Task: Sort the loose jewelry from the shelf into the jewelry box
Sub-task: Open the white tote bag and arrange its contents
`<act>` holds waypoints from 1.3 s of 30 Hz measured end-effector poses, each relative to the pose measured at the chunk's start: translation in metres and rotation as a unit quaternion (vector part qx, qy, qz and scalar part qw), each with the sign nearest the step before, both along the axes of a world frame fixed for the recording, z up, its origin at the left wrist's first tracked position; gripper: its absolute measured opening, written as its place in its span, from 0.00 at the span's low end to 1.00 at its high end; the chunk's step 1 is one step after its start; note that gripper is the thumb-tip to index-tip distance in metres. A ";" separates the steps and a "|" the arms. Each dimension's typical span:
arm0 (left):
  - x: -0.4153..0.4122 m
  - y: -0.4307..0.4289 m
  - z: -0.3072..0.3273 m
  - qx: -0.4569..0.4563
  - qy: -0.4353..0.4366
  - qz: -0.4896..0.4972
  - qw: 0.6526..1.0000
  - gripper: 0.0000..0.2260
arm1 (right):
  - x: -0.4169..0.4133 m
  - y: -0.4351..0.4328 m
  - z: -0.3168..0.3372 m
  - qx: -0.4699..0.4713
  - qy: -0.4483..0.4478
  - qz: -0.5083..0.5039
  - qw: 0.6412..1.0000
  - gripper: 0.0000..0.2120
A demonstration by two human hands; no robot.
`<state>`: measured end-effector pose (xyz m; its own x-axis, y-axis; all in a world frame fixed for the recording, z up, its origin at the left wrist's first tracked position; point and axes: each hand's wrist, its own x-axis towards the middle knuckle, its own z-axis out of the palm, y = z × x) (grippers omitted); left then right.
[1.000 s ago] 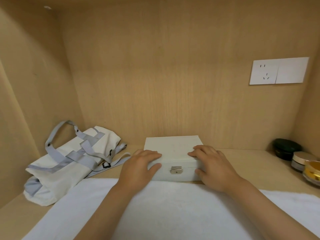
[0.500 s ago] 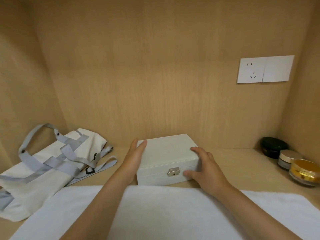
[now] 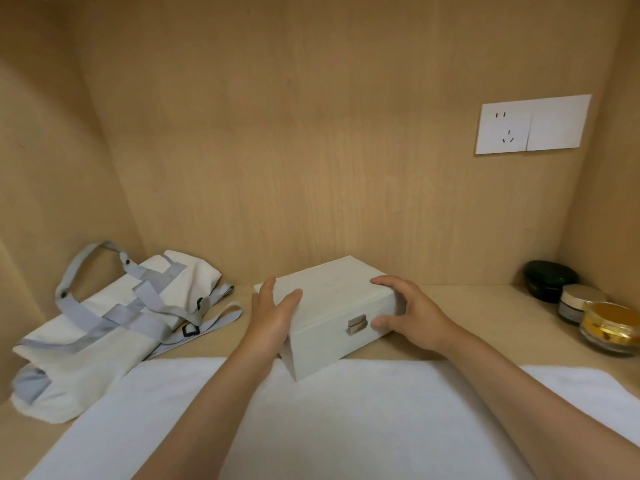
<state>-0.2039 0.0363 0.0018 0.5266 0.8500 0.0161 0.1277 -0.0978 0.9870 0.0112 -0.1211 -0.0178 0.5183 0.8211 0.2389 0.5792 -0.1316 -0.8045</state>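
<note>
Head view: left of the closed white rectangular jewelry box (image 3: 332, 303) lies a grey-strapped white canvas tote bag (image 3: 104, 327). The left hand (image 3: 273, 317) presses flat on the box's left side; the right hand (image 3: 414, 315) grips its right end, thumb beside the silver metal clasp (image 3: 357, 325). Box sits askew on the wooden shelf (image 3: 478, 306), probably being positioned. Next, the clasp needs lifting. No loose jewelry shows.

Both forearms reach forward. The left hand (image 3: 273, 320) presses straight-fingered against the side of the jewelry box (image 3: 332, 289), thumb on top; the right hand (image 3: 412, 317) curls round the opposite corner.
</note>
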 end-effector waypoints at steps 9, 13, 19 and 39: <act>-0.012 0.036 0.006 0.124 0.115 0.051 0.984 0.31 | -0.097 0.002 0.015 -0.077 -0.107 -0.137 0.982 0.51; -0.009 0.034 0.010 0.123 0.110 0.000 0.986 0.27 | -0.120 0.012 0.011 -0.090 0.008 -0.093 0.992 0.66; -0.027 0.034 0.017 0.142 0.128 0.022 0.981 0.24 | -0.104 0.015 0.011 -0.082 0.053 -0.037 0.995 0.70; -0.042 -0.010 0.003 0.209 0.135 -0.040 0.968 0.34 | -0.078 -0.027 0.014 -0.071 -0.012 0.034 0.997 0.49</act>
<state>-0.2457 0.0266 0.0051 0.6227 0.7557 0.2027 0.3516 -0.5017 0.7904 -0.0665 -0.1480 -0.0036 0.4565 0.8803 0.1290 0.6100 -0.2041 -0.7656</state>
